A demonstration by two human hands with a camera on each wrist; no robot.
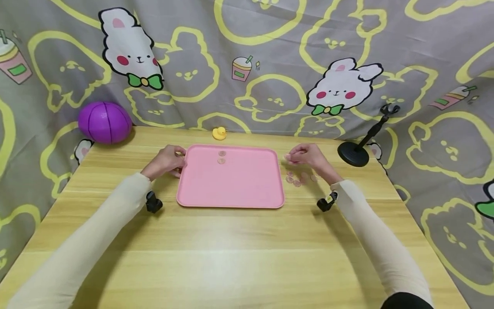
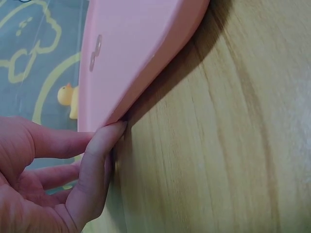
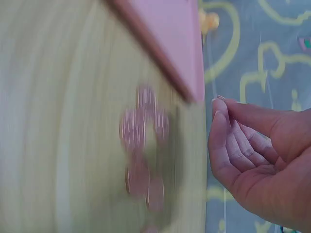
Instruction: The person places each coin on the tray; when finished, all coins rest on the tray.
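- Coin [image 3: 221, 98], probably, is sitting at the fingertips of the right hand [image 1: 305, 155], only its edge showing; face can't be read.
- Right hand is pinching it narrowly, thumb against finger, and is hanging just beside the tray's right edge, above the tabletop [image 1: 239, 257].
- Tray [image 1: 231, 184], pink, is lying on the tabletop between the hands; left hand [image 1: 167, 161] is gripping its left rim near the far corner.
- Two coins [image 1: 221, 161] are lying on the tray near its far edge, one behind the other, very close; can't tell if touching.
- Loose coins [image 1: 296, 183], several, are lying right of the tray, below the right hand, some touching or overlapping; exact count is staying unclear, blurred in the right wrist view.
- Risk: pinch is taking so little of the coin that a small slip could be dropping it short of the rim.
- Risk: left hand is holding the rim, so a tug or lift could be sliding the two coins out of line.
- Risk: a low right hand could be scattering the loose coins.
- Duck [image 1: 219, 133] is sitting behind the tray; ball [image 1: 104, 122] is resting far left, stand [image 1: 354, 153] is standing right.
- Patterned cloth [image 1: 270, 51] is hanging behind.
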